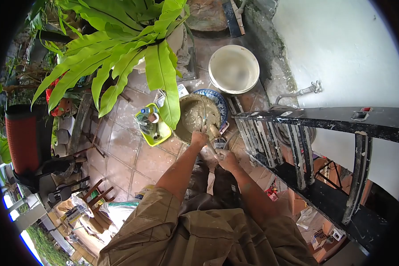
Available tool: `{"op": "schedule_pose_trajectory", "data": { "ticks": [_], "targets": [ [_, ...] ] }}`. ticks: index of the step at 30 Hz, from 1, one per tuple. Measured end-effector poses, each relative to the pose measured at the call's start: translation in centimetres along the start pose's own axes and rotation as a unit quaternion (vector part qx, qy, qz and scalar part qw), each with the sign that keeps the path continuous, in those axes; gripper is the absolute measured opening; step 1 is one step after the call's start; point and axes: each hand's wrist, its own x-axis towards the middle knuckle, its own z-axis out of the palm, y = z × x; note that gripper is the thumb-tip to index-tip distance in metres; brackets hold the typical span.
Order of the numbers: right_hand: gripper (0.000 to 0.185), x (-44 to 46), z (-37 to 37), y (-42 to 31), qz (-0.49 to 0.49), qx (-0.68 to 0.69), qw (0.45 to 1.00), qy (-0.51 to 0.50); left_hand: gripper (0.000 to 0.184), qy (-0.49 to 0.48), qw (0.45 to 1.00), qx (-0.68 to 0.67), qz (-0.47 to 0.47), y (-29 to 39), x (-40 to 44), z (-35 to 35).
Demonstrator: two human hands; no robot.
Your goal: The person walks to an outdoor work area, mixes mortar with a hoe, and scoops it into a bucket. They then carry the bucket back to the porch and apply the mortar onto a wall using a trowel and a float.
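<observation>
Tiled floor (124, 150), muddy bucket (185, 107), blurred lettering (72, 215)

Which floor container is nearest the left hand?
The round, grey-crusted bucket: the left hand is at its near rim. The yellow-green tub sits left of it, the white bucket farther ahead, the blue-patterned basin partly behind it.

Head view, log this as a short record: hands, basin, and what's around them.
Left hand: closed on a tool handle, at the near side of the basin
Right hand: closed on the same handle, closer to the body
Tool head: too unclear to tell
Basin contents: grey mix
Left of basin: yellow tub
Beyond, rightward: white bucket
Right side: ladder
Ahead, leftward: leafy plant
Floor: tiles
</observation>
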Motion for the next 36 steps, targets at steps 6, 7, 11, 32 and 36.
{"op": "schedule_pose_trajectory", "data": {
  "ticks": [6, 7, 11, 32, 36],
  "targets": [
    [0.035, 0.3, 0.4, 0.5, 0.006, -0.011, 1.000, -0.002, 0.029, -0.003, 0.995, -0.084, -0.061, 1.4, -0.6, -0.6],
    [0.034, 0.3, 0.4, 0.5, 0.004, -0.013, 1.000, -0.002, 0.029, -0.003, 0.995, -0.083, -0.060, 1.6, -0.7, -0.7],
    [0.036, 0.4, 0.6, 1.0, -0.027, -0.024, 0.999, 0.012, 0.029, -0.014, 0.996, -0.064, -0.064, 1.4, -0.5, -0.4],
    [0.033, 0.5, 0.1, 0.7, -0.019, -0.030, 0.999, -0.007, 0.029, -0.046, 0.989, 0.137, 0.016, 0.7, -0.4, -0.5],
    [0.033, 0.5, 0.0, 0.7, -0.015, -0.031, 0.999, -0.018, 0.030, -0.048, 0.989, 0.141, -0.013, 2.1, -0.9, -1.0]
  ]
}}
